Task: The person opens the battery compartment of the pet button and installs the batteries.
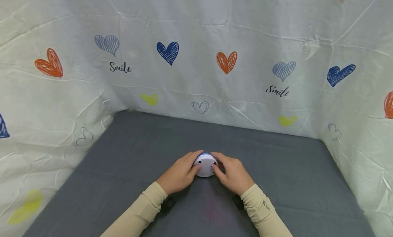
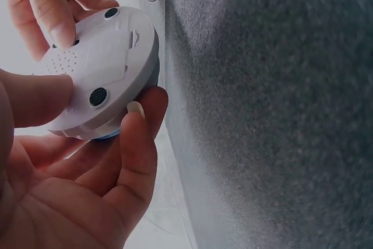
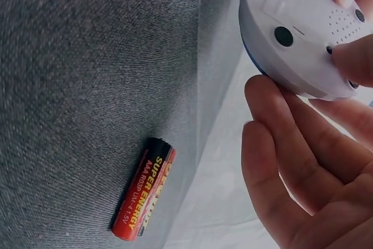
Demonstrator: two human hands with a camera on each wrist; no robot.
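A round white device (image 1: 205, 165) with a blue rim is held between both hands, its underside turned up toward the head camera. In the left wrist view the device (image 2: 108, 56) shows a closed battery cover, small speaker holes and dark round feet. My left hand (image 1: 181, 172) grips one side, thumb on the underside and fingers beneath. From the other side my right hand (image 1: 234, 174) grips it the same way; in the right wrist view its thumb (image 3: 355, 62) presses beside a small dark hole. Red and black AAA batteries (image 3: 144, 189) lie on the grey cloth near the right hand.
Grey cloth (image 1: 147, 138) covers the tabletop. A white curtain (image 1: 196, 70) printed with hearts and the word "Smile" hangs behind it and along both sides. Dark wrist cameras (image 1: 167, 204) sit under the cream sleeves (image 1: 138, 209).
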